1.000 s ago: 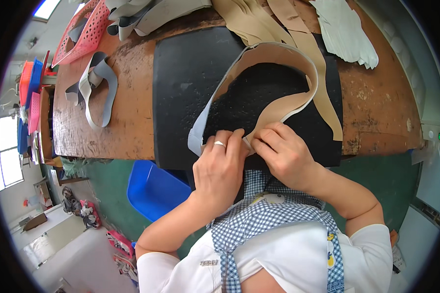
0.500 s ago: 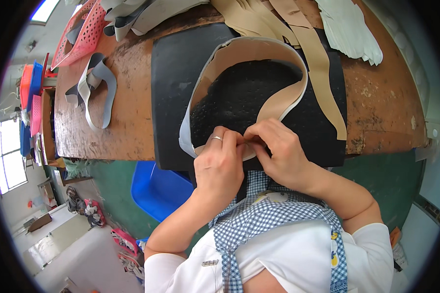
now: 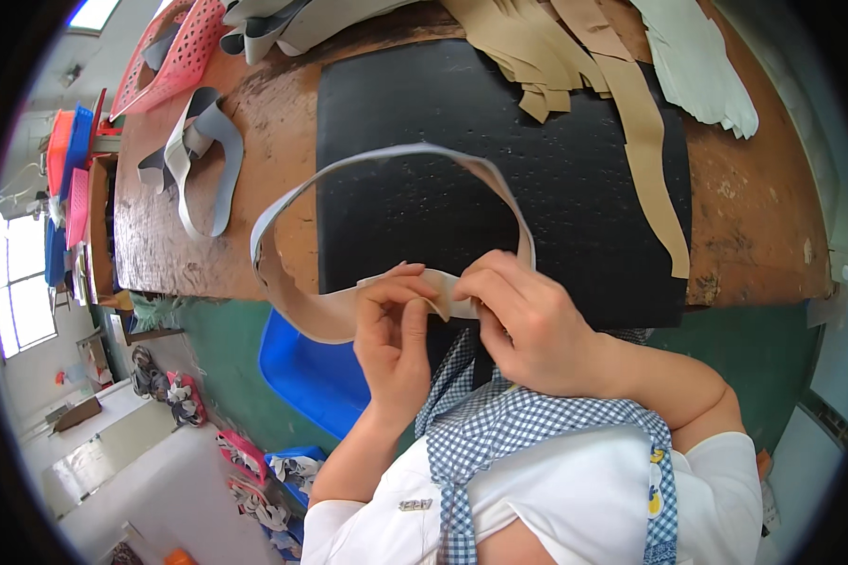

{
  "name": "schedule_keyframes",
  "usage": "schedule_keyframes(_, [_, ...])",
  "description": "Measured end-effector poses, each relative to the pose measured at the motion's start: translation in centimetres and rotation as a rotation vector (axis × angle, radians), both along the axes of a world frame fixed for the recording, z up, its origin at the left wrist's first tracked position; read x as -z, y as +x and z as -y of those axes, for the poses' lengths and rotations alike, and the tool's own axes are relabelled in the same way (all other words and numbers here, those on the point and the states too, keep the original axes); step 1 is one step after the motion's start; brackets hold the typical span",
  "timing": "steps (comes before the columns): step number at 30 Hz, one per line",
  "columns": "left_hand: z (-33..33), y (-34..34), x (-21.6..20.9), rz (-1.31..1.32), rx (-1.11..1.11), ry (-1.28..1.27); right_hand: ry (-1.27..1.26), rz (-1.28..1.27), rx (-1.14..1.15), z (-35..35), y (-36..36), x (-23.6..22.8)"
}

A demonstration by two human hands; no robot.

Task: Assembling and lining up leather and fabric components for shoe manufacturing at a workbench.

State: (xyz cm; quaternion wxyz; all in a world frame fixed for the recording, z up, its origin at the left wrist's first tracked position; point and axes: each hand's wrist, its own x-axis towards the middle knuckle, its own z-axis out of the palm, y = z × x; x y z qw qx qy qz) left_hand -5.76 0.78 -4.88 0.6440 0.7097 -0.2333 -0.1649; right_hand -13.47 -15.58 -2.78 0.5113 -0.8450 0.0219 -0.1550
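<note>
At the near edge of the table, with the hands as the dial's centre, a beige-lined pale strip loop arches from 9 o'clock through 12 to 1. The left hand pinches it narrowly between thumb and fingers; the right hand, just beside at 3 o'clock, grips it with bunched fingertips. Whether the strip's ends are joined between them cannot be told.

The black mat lies toward 12, the long tan strip at 2, and the curled grey strip at 10.

The left pinch looks the weaker point: if it slackened, the ends could slide out of line. The loop's 9 o'clock side appears to reach past the table edge, above a blue plastic object, so its weight might tug or twist the strip, leaving it crooked or creased.
</note>
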Motion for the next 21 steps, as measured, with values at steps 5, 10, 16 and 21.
schedule_keyframes(5, [-1.1, 1.9, 0.0, -0.579, -0.131, -0.507, -0.2, -0.019, -0.044, -0.4, 0.6, 1.8])
schedule_keyframes(10, [-2.1, 2.2, -0.1, -0.174, 0.173, -0.155, -0.16, -0.102, 0.012, -0.9, 1.1, 0.8])
schedule_keyframes(16, [-2.4, 0.3, -0.1, 0.301, 0.03, 0.125, -0.095, -0.228, 0.086, -1.2, 1.2, 0.6])
schedule_keyframes(21, [-3.0, -1.3, 2.2, 0.72, 0.34, 0.579, 0.055, -0.22, 0.07, -0.5, 0.5, 0.8])
